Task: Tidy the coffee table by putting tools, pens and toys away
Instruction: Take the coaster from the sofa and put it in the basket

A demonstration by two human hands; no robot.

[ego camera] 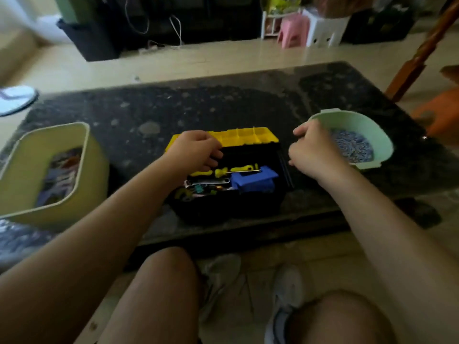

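Fingers curl on left hand (196, 150) and right hand (311, 151); blur perhaps hides a grip, I cannot tell. Toolbox (223, 209) sits near table's (223, 100) front edge.

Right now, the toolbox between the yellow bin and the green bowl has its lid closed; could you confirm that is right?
Not quite. The head view shows the toolbox between the yellow bin and the green bowl with its yellow lid open, and yellow-handled screwdrivers are visible inside.
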